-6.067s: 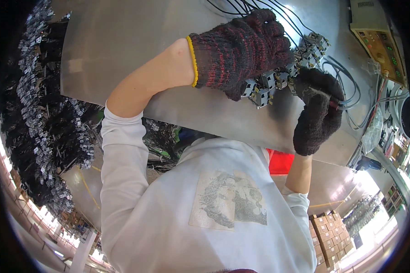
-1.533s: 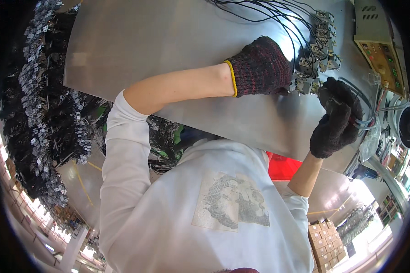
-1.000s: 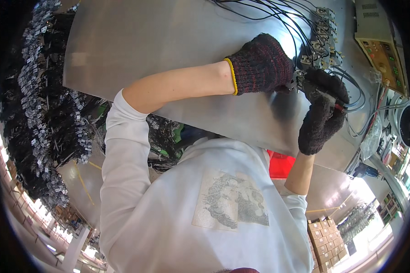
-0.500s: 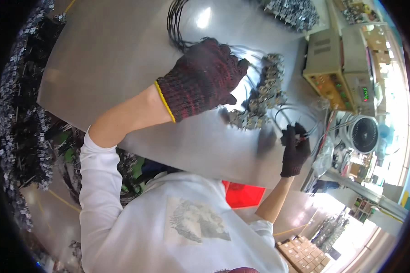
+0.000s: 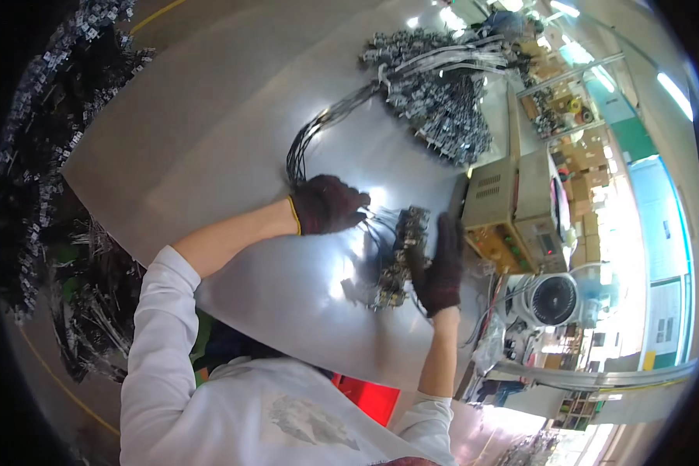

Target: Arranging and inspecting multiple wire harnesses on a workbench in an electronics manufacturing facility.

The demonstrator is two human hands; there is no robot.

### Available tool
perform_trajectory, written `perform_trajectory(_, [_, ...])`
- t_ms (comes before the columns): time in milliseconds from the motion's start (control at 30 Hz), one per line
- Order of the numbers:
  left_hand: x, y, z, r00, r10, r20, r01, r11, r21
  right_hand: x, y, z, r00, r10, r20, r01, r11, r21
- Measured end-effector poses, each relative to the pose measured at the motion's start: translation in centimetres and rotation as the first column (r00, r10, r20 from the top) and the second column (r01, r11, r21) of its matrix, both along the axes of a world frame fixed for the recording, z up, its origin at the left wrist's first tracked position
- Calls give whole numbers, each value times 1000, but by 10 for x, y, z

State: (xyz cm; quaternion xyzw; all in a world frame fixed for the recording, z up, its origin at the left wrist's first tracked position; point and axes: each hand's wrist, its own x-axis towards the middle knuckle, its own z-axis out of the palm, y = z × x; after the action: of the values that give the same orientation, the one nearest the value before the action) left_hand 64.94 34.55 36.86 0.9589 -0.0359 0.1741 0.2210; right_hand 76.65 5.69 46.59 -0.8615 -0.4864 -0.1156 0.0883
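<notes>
head view: the left forearm reaches in from the lower left, level with the table (image 5: 202, 132), its gloved left hand (image 5: 326, 205) turned knuckles up with fingers curled toward the right. it meets a loop of thin black cables (image 5: 293, 159); whether the fingers clasp them cannot be told. the right forearm rises steeply; the gloved right hand (image 5: 441, 268) is spread wide, fingers straight and pointing away from the body, thumb parted from them, beside the metal blocks (image 5: 414, 224).

these blocks, small, boxy and silver-grey, lie on the table between the two hands in an uneven row, the nearer end blurred. cables run into their left side. beyond them lies a larger heap of similar parts (image 5: 443, 109); to the right stands a beige box-shaped device (image 5: 488, 194).
</notes>
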Motion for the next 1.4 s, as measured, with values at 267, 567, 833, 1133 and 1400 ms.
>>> perform_trajectory(267, [-1, 30, -11, 947, -57, 315, 54, 998, 16, -14, 110, 11, 885, 166, -436, -298, 920, -255])
perform_trajectory(567, [-15, 52, 7, 952, -183, 246, 187, 982, 8, -3, 124, -30, 721, 182, -668, -454, 853, -258])
perform_trajectory(833, [-13, 65, 1, 838, -53, 543, 132, 985, -109, 26, 113, -31, 705, 111, -701, -326, 928, -182])
perform_trajectory(1133, [-11, 65, 7, 911, 332, 244, -240, 910, -339, 186, 172, -3, 913, -70, -401, 120, 988, 99])
perform_trajectory(1400, [-2, 66, -1, 923, 365, 122, -317, 901, -296, 225, 216, -11, 985, -67, -160, 69, 998, 8])
